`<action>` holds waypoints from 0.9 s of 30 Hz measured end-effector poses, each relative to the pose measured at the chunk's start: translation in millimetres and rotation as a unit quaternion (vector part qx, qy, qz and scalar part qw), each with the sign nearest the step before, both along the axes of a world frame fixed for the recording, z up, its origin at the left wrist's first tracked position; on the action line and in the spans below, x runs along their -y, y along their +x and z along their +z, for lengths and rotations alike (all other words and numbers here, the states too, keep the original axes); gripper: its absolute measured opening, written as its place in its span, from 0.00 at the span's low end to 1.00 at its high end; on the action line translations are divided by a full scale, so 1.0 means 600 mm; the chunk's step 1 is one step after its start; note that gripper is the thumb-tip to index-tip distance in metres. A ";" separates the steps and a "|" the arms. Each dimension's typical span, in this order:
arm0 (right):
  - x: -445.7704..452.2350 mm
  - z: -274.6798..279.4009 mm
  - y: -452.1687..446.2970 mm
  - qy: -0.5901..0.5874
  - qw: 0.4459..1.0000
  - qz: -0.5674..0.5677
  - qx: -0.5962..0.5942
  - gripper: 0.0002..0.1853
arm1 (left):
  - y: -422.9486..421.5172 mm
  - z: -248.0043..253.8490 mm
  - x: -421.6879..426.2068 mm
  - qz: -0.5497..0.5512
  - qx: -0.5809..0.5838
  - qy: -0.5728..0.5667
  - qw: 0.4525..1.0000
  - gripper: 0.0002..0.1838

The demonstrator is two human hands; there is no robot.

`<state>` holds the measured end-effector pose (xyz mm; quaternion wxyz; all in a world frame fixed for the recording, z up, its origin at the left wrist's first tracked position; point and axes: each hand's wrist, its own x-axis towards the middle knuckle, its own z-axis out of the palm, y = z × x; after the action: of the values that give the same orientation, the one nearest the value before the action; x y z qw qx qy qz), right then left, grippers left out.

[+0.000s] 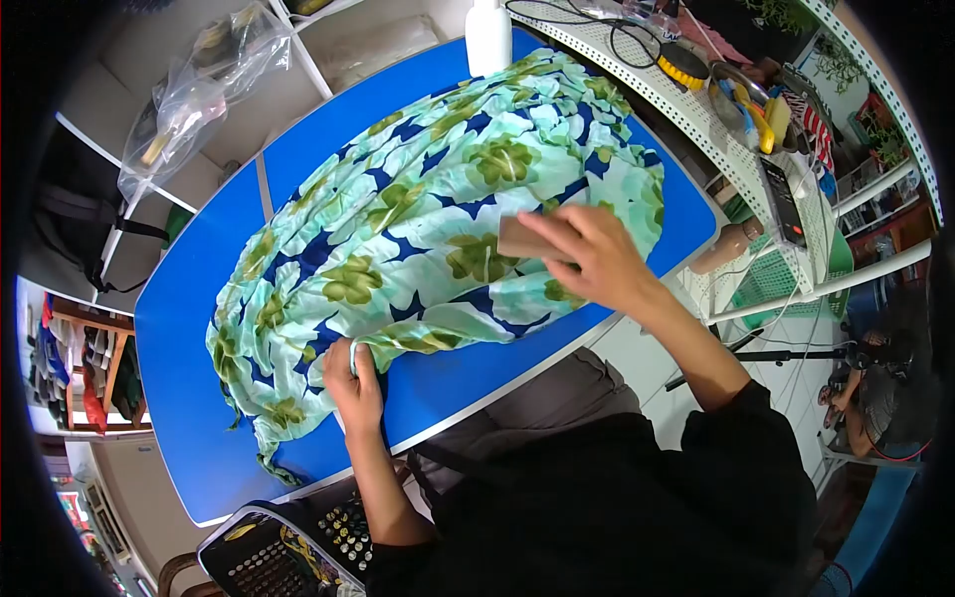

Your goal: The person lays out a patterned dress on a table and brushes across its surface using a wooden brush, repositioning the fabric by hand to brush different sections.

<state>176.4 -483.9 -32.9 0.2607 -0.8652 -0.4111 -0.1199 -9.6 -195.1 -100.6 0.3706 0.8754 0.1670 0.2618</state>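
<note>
A floral cloth (428, 214) in mint, olive and navy lies spread and rumpled over the blue table (428, 398). At its near edge my left hand (353, 383) is closed, pinching a fold of the cloth between thumb and fingers. My right hand (602, 261) is over the cloth's right part, its fingers closed around a flat brown block-like thing (524, 240). The block's kind is not clear, and part of it is hidden by the fingers. Whether its underside touches the cloth I cannot tell.
A white bottle (488, 40) stands at the table's far edge. On the right, a white perforated shelf (637, 75) holds a yellow brush (682, 66), cables and a dark phone-like device (784, 204). An open case (284, 552) sits below the near-left edge. A plastic bag (204, 95) hangs far left.
</note>
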 end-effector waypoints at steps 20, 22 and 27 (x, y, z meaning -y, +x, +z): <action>-0.089 -0.144 -0.159 0.647 0.384 0.093 -0.652 0.19 | -0.010 0.002 0.007 0.138 0.205 -0.027 0.969 0.18; -0.068 -0.116 -0.124 0.715 0.440 -0.005 -0.543 0.20 | -0.008 0.003 0.007 0.121 0.206 -0.024 0.971 0.17; 0.021 -0.061 -0.045 0.781 0.495 -0.097 -0.367 0.22 | -0.011 0.001 0.016 0.004 0.103 0.037 0.994 0.13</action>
<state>149.1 -496.5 -69.3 0.9444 -0.3089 0.0696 -0.0881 -16.4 -204.7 -99.9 0.3523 0.8560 0.1217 0.3582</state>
